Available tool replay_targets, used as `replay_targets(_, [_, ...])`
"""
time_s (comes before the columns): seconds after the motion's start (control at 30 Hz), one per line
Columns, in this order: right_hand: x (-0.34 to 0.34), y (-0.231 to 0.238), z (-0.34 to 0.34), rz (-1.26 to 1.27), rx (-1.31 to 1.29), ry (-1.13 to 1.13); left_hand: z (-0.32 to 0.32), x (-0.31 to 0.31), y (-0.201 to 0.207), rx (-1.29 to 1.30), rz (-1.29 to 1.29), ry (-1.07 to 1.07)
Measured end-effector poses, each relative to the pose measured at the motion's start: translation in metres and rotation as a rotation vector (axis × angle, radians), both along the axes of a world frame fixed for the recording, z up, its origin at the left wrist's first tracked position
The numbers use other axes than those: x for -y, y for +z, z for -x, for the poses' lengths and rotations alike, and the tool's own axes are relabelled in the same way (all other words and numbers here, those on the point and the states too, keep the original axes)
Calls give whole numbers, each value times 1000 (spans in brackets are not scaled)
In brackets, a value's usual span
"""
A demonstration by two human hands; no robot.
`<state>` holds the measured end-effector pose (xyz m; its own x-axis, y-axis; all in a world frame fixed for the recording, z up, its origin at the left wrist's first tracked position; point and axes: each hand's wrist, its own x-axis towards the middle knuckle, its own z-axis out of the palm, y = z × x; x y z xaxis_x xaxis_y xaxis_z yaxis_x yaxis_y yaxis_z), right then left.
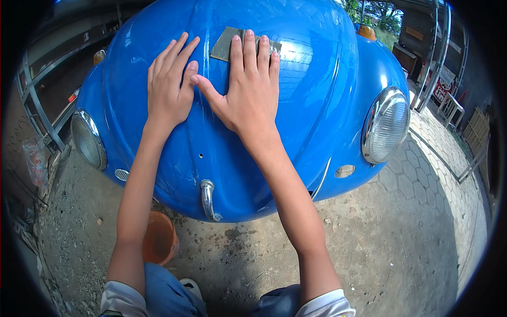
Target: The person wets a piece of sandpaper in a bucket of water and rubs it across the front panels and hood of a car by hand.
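A blue car hood (211, 137) with a rounded front and a raised centre ridge fills the middle of the view. My right hand (254, 100) lies flat on it, fingers stretched out over a grey-green sheet that looks like sandpaper (223, 45). The fingers press on the sheet from above and cover part of it. Left of the ridge, my left hand (170, 87) rests on the bare paint, fingers extended and nothing in them. The two thumbs almost meet near the ridge. Whitish smears and wet-looking streaks mark the paint.
Round chrome-rimmed headlights (388, 126) flank the hood. A chrome handle (208, 201) sticks out at its lower front. On the rough concrete by my left leg stands an orange-brown bucket (160, 239). Metal frames (441, 58) rise at the right over hexagonal paving (417, 174).
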<state>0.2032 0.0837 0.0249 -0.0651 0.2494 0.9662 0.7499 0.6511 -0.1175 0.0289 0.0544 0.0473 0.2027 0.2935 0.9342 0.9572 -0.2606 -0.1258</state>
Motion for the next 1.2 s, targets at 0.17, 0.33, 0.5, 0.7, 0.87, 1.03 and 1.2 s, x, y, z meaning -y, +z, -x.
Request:
replay_targets(0.17, [-6, -1, 5, -20, -40, 24, 8, -7, 0, -37, -31, -20])
replay_targets(0.33, [-30, 9, 10, -90, -136, 95, 12, -12, 1, -59, -45, -51])
replay_targets(0.5, [-9, 56, 14, 56, -118, 6, 21, -9, 4, -37, -29, -40])
replay_targets(0.7, [-21, 6, 30, -1, -120, 83, 15, -10, 2, -56, -33, -74])
replay_targets(0.87, [-46, 35, 44, -232, -186, -559, 6, -12, 8, -69, -36, -121])
replay_targets(1.03, [7, 13, 43, 55, -133, 51, 20, -3, 8, -77, -45, -65])
replay_targets(1.2, [-4, 9, 2, 5, -102, 303, -1, 6, 11, 11, -18, -123])
